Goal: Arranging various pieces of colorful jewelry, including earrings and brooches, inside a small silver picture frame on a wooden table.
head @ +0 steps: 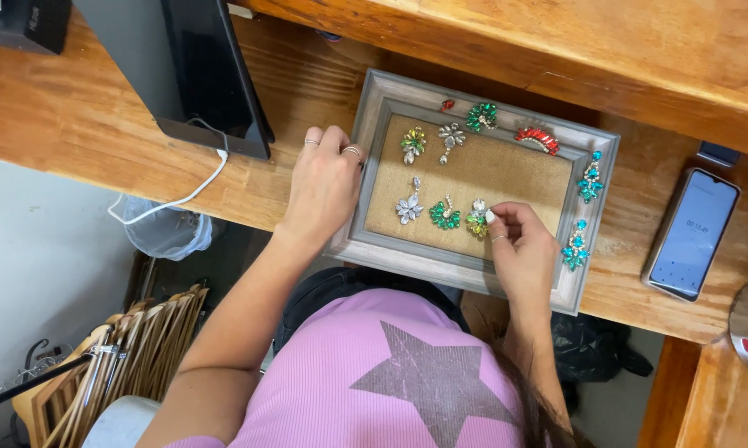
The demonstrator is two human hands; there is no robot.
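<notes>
rhinestone earring (pixel 477 219) on the grey frame's (pixel 473 277) burlap: our right hand (pixel 519 253) pinches it; we press gently, while our left hand (pixel 324 184), fingers together, steadies the frame's side.

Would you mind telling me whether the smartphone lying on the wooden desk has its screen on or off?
On: the dark-framed smartphone, flat on the wooden desk, shows a lit pale-blue screen with small marks on it.

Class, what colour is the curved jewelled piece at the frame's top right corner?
Red, seen clearly in the head view: curved jewelled piece on the frame.
</notes>
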